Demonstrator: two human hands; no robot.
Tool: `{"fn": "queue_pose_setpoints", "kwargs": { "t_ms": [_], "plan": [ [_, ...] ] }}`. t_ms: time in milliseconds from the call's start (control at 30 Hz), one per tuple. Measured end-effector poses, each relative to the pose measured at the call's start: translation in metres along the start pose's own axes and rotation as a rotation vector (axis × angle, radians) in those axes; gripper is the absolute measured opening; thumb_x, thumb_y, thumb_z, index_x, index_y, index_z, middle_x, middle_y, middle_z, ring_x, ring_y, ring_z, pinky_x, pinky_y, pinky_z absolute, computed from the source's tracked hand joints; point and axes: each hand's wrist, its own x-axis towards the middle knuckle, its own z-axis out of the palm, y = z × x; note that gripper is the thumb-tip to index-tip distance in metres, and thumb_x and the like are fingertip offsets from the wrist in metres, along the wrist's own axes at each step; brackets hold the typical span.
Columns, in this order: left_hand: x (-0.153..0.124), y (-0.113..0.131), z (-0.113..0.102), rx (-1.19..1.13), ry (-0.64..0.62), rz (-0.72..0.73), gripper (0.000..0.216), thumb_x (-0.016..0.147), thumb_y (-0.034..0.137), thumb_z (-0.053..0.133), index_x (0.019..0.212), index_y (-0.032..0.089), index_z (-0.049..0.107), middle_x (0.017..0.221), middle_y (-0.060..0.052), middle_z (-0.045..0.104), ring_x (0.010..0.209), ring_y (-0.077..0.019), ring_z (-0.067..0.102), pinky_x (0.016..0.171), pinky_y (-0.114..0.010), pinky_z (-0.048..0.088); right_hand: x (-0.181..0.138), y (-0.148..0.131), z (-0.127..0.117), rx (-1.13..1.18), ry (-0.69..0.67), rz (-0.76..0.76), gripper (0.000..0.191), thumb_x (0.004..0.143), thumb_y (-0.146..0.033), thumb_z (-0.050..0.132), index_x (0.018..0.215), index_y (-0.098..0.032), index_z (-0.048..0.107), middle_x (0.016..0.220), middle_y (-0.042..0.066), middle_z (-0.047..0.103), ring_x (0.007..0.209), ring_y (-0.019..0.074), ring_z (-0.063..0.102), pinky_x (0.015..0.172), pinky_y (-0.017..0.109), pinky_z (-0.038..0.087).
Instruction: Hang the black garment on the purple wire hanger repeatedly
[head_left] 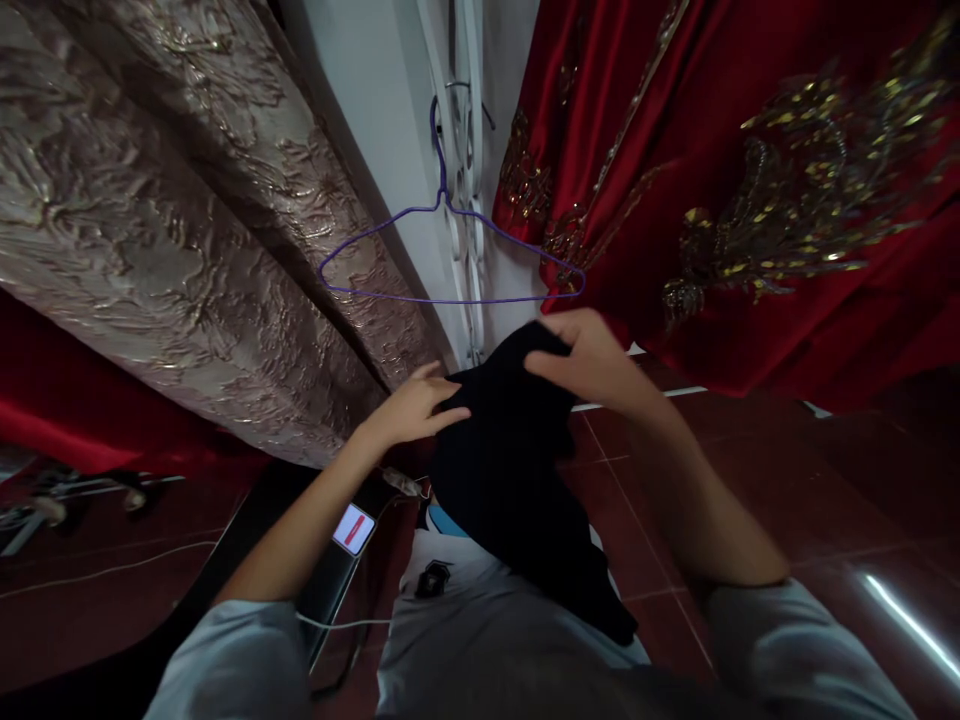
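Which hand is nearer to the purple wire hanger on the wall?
Right. The right hand grips the black cloth just below the purple wire hanger; the left hand is lower left.

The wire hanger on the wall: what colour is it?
Purple; the wire hanger shows clearly in the head view.

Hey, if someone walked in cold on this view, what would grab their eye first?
Probably the red gold-embroidered cloth hanging at upper right, facing the beige brocade fabric at left. Between them an empty purple wire hanger hangs on the white wall, and below it the left hand and right hand grip a black garment.
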Motion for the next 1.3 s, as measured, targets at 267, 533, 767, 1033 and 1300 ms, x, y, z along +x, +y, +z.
{"fn": "queue_pose_setpoints", "kwargs": {
  "t_ms": [267, 533, 767, 1033, 1300],
  "plan": [
    [-0.043, -0.045, -0.048, 0.234, 0.135, -0.311, 0.036, 0.097, 0.054, 0.053, 0.084, 0.022, 0.064, 0.082, -0.010, 0.068, 0.078, -0.0262, 0.064, 0.074, -0.035, 0.045, 0.093, 0.062, 0.016, 0.069, 0.281, -0.262, 0.009, 0.088, -0.027, 0.066, 0.090, -0.020, 0.072, 0.089, 0.001, 0.070, 0.094, 0.0172, 0.067, 0.090, 0.031, 0.055],
    [-0.076, -0.044, -0.061, 0.172, 0.240, -0.412, 0.036, 0.098, 0.047, 0.046, 0.078, 0.022, 0.063, 0.085, -0.010, 0.070, 0.081, -0.0269, 0.066, 0.079, -0.037, 0.049, 0.072, 0.093, 0.002, -0.161, 0.444, -0.217, 0.031, 0.082, -0.017, 0.067, 0.056, -0.019, 0.049, 0.058, -0.004, 0.041, 0.058, 0.0099, 0.040, 0.058, 0.026, 0.040],
    [-0.027, 0.006, -0.103, 0.203, 0.711, -0.158, 0.024, 0.101, 0.031, 0.044, 0.099, 0.020, 0.066, 0.138, -0.012, 0.064, 0.129, -0.0288, 0.060, 0.113, -0.044, 0.045, 0.046, 0.072, -0.006, -0.159, 0.475, -0.192, 0.034, 0.082, -0.020, 0.066, 0.054, -0.019, 0.048, 0.055, -0.003, 0.041, 0.054, 0.0087, 0.039, 0.049, 0.025, 0.030],
    [0.021, -0.008, -0.110, 0.215, 0.786, -0.083, 0.030, 0.099, 0.026, 0.049, 0.124, 0.022, 0.065, 0.107, -0.010, 0.070, 0.110, -0.0275, 0.066, 0.107, -0.046, 0.049, 0.014, 0.064, -0.028, -0.171, 0.583, -0.350, 0.049, 0.080, -0.014, 0.071, 0.127, -0.026, 0.067, 0.070, -0.003, 0.058, 0.059, 0.0108, 0.048, 0.058, 0.026, 0.042],
    [0.017, -0.013, -0.125, 0.191, 0.962, -0.136, 0.031, 0.101, 0.048, 0.052, 0.103, 0.024, 0.071, 0.109, -0.010, 0.070, 0.108, -0.0281, 0.064, 0.103, -0.046, 0.050, 0.020, 0.037, -0.119, -0.007, 0.323, 0.000, 0.020, 0.071, -0.025, 0.087, 0.085, -0.015, 0.078, 0.072, 0.006, 0.072, 0.060, 0.0129, 0.065, 0.059, 0.030, 0.050]
  ]
}}
